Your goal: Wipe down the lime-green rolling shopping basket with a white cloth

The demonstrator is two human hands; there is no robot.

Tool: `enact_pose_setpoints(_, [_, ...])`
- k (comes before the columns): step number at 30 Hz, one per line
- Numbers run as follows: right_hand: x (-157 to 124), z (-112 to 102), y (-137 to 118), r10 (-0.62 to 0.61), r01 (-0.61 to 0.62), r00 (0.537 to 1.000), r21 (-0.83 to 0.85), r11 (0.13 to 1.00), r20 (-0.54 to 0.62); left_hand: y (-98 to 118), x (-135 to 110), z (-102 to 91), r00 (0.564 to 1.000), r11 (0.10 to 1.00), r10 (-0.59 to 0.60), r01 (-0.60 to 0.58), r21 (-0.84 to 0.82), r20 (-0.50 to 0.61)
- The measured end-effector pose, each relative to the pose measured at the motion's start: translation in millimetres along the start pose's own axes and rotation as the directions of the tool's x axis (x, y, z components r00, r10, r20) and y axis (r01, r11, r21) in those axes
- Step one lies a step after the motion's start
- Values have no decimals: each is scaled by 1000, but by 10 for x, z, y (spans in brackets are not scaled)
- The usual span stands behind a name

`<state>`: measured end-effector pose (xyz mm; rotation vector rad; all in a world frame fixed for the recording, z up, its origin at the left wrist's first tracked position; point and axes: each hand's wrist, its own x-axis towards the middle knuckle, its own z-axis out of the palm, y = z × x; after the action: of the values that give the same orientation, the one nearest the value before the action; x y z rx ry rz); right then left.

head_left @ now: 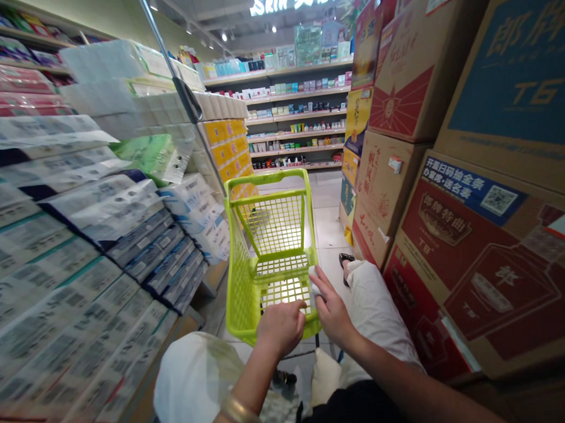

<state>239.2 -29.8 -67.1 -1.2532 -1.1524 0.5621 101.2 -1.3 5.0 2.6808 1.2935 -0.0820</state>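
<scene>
A lime-green plastic shopping basket cart (240,264) stands in a narrow store aisle just ahead of me, with nothing visible inside it. My left hand (280,327) is closed in a fist on its near rim. Beside it, my right hand (331,308) rests on the same rim with fingers curled around a small white object I cannot make out. A gold bangle (240,416) sits on my left wrist. My knees in light trousers (377,307) are raised on either side of the cart.
Stacked packs of tissue and toilet paper (76,247) fill the left side. Tall piles of red and brown cardboard cartons (450,165) wall the right. Product shelves (296,116) close the aisle's far end under a lit sign. White tiled floor (328,228) runs ahead.
</scene>
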Motion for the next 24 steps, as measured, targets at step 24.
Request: enact_pose_setpoints(24, [818, 67, -1, 73, -74, 997, -37, 997, -35, -31, 18, -2, 1000, 1000, -16, 16, -10, 13])
